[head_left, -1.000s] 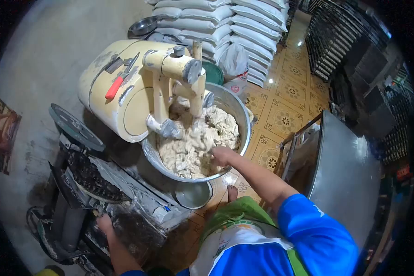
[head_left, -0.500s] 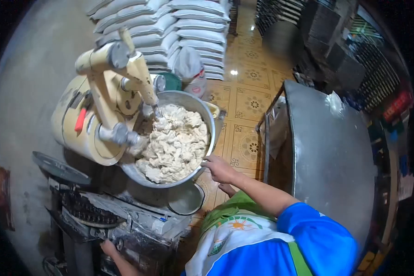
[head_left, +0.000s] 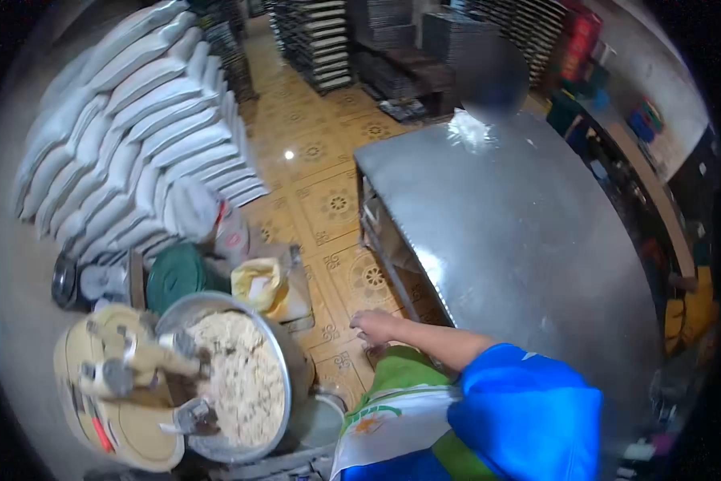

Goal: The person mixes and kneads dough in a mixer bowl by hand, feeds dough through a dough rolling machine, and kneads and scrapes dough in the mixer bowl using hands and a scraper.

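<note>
My right hand [head_left: 374, 327] is in the air over the tiled floor, between the mixing bowl and the metal table. Its fingers are loosely curled, and nothing shows in them. To its left stands the big metal mixing bowl [head_left: 282, 377], apart from the hand. Pale, lumpy dough [head_left: 244, 385] fills much of it. The cream-coloured mixer [head_left: 124, 417] reaches its arm into the bowl from the left. My left hand is out of view.
A large metal table [head_left: 521, 240] takes up the right side, with a clear plastic bag [head_left: 471, 132] at its far edge. White sacks [head_left: 148, 120] are stacked at the left. A green bin [head_left: 176, 276] and an open yellow sack [head_left: 260, 284] stand behind the bowl.
My right hand has let go of the bowl's rim and is now away from it. My view has turned right, towards the table. My left hand has gone out of view.
</note>
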The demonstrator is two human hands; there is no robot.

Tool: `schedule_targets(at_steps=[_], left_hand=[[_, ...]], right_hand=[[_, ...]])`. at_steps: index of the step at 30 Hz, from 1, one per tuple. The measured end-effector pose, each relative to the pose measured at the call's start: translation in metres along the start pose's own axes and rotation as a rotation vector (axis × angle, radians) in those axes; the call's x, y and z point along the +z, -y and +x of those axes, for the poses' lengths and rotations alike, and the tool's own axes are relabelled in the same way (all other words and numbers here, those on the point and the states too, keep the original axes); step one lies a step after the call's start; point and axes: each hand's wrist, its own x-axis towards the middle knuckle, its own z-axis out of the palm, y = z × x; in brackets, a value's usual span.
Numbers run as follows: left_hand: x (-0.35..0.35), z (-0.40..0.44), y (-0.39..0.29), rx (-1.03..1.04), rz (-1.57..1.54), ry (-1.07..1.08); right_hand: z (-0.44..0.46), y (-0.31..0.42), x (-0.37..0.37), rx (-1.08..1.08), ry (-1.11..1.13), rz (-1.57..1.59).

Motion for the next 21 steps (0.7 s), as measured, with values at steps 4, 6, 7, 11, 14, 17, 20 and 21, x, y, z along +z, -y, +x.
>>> schedule_targets(at_steps=[4, 6, 7, 11, 14, 17, 20, 21], left_hand=[[0.061, 0.008, -0.082, 0.208, -0.441, 0.376], [0.081, 0.035, -0.120, 0.409, -0.425, 0.440], [0.087, 0.048, -0.136, 0.442, -0.412, 0.453], [0.130, 0.104, -0.193, 0.503, -0.445, 0.505], [0.148, 0.117, -0.240, 0.460, -0.556, 0.559], [0.153, 0.128, -0.302, 0.547, -0.535, 0.649], [0.182, 0.151, -0.328, 0.628, -0.479, 0.726], [0.189, 0.159, -0.337, 0.606, -0.505, 0.773]], right_hand=[[0.026, -0.033, -0.026, -0.038, 0.032, 0.057], [0.037, -0.049, -0.044, -0.025, 0.084, 0.062], [0.036, -0.057, -0.054, 0.000, 0.073, 0.072], [0.041, -0.091, -0.086, 0.021, -0.064, 0.247], [0.033, -0.130, -0.085, -0.032, -0.254, 0.257], [0.035, -0.149, -0.094, 0.010, -0.309, 0.297], [0.054, -0.164, -0.119, -0.073, -0.253, 0.369], [0.062, -0.156, -0.133, -0.115, -0.218, 0.364]])
